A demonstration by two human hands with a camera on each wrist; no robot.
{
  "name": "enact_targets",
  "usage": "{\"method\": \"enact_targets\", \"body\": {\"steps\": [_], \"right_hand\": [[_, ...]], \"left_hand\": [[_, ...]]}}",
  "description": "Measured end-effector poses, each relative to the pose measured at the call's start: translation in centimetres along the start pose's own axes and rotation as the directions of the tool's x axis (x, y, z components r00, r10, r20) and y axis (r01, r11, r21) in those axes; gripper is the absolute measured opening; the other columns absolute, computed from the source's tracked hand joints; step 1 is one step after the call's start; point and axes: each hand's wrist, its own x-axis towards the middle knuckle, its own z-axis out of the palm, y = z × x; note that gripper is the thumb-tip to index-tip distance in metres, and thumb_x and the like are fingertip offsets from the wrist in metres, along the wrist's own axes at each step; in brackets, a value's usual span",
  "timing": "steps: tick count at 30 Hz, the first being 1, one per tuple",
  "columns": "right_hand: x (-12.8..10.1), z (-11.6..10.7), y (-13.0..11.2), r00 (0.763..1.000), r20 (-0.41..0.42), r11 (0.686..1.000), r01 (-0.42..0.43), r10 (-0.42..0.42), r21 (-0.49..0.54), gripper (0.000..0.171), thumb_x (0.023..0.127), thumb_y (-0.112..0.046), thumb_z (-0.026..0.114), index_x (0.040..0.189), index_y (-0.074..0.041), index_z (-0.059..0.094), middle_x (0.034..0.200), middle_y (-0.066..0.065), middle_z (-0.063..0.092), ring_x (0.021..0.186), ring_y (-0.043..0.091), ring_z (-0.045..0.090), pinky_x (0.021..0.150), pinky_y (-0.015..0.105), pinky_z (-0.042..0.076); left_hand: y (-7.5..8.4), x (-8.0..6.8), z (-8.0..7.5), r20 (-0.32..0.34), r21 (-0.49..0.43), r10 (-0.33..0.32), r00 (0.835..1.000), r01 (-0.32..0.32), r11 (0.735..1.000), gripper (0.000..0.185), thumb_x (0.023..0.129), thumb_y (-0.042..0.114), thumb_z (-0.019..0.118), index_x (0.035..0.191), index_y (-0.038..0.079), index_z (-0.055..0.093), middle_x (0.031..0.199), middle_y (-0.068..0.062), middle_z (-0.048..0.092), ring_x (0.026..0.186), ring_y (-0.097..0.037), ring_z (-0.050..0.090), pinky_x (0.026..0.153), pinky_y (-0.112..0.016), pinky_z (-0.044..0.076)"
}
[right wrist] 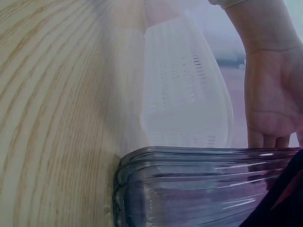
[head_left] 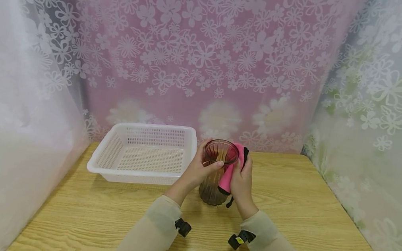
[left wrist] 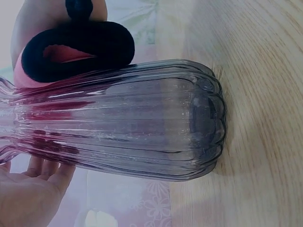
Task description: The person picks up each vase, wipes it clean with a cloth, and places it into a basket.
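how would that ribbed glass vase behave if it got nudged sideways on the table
The vase is tall on a modest base, so it would probably tip rather than slide. Its smooth ribbed glass looks slippery and likely breaks if it falls. The left hand steadies its neck while the right hand presses a pink cloth against it.

Both forearms are coming in from 6 o'clock, converging toward centre, beige sleeves down to the wrists, a black clip-on mount sitting on each wrist. Left hand [head_left: 198, 169] is angling toward 1 o'clock, fingers curling around what it is gripping, thumb lying across the near side; in the right wrist view the palm is facing the camera with fingers wrapping out of sight. Right hand [head_left: 242, 181] is angling toward 11 o'clock, fingers and thumb pressing inward toward the left hand. Hands are sitting close together, not touching each other.
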Motion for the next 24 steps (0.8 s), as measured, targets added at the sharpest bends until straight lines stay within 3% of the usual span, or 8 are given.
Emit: {"method": "enact_targets", "body": {"steps": [5, 10, 18, 24], "right_hand": [[1.0, 0.1, 2.7, 1.0, 0.011, 1.0, 0.004, -0.004, -0.026, 0.053, 0.109, -0.024, 0.033, 0.154, 0.003, 0.022, 0.132, 0.026, 0.045, 0.101, 0.031, 0.055, 0.084, 0.032, 0.045], [1.8, 0.2, 5.4, 1.0, 0.027, 0.998, -0.009, 0.011, -0.063, 0.061, 0.107, -0.038, 0.036, 0.157, -0.004, 0.021, 0.129, 0.021, 0.048, 0.103, 0.03, 0.056, 0.089, 0.04, 0.047], [1.9, -0.3, 6.1, 0.991, 0.09, 0.992, -0.089, 0.097, -0.084, 0.065, 0.107, -0.049, 0.035, 0.154, -0.006, 0.024, 0.126, 0.022, 0.05, 0.108, 0.036, 0.055, 0.094, 0.049, 0.043], [2.1, -0.7, 7.2, 0.975, 0.147, 0.976, -0.141, 0.165, -0.164, 0.074, 0.105, -0.055, 0.032, 0.157, -0.005, 0.018, 0.15, 0.025, 0.036, 0.136, 0.042, 0.04, 0.111, 0.059, 0.032]], "left_hand": [[0.1, 0.1, -0.1, 0.024, 0.0, -0.012, 1.0, 0.012, 1.0, 0.094, 0.09, 0.035, 0.073, 0.161, 0.025, 0.012, 0.151, -0.02, 0.042, 0.137, -0.036, 0.044, 0.114, -0.054, 0.03], [0.2, 0.3, -0.3, 0.049, -0.003, -0.021, 0.999, 0.021, 1.0, 0.096, 0.091, 0.031, 0.073, 0.162, 0.018, 0.009, 0.151, -0.026, 0.039, 0.137, -0.042, 0.042, 0.114, -0.057, 0.029], [0.2, 0.0, 0.0, 0.014, 0.008, -0.01, 1.0, 0.01, 1.0, 0.093, 0.088, 0.047, 0.073, 0.16, 0.033, 0.016, 0.15, -0.016, 0.044, 0.135, -0.032, 0.046, 0.114, -0.053, 0.031], [0.2, 0.0, 0.0, 0.002, 0.017, -0.014, 1.0, 0.014, 1.0, 0.094, 0.086, 0.052, 0.074, 0.159, 0.036, 0.016, 0.15, -0.014, 0.043, 0.134, -0.03, 0.047, 0.114, -0.053, 0.032]]}}
